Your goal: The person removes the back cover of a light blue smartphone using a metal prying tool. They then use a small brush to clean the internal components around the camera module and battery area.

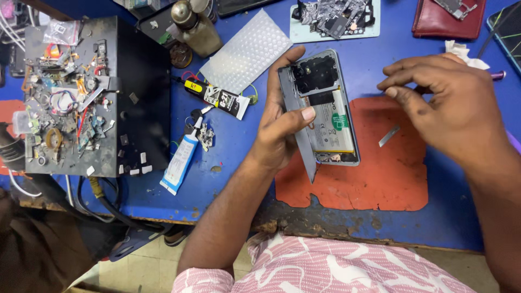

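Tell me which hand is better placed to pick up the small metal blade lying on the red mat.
Right, probably. The right hand hovers empty just above and beside the metal blade on the red mat. The left hand is busy: its grip steadies the opened phone.

A blue counter (380, 32) with a worn, chipped front edge is seen beneath the fingers. Pale tiled floor (157, 260) is visible below it. Even light is cast across everything.
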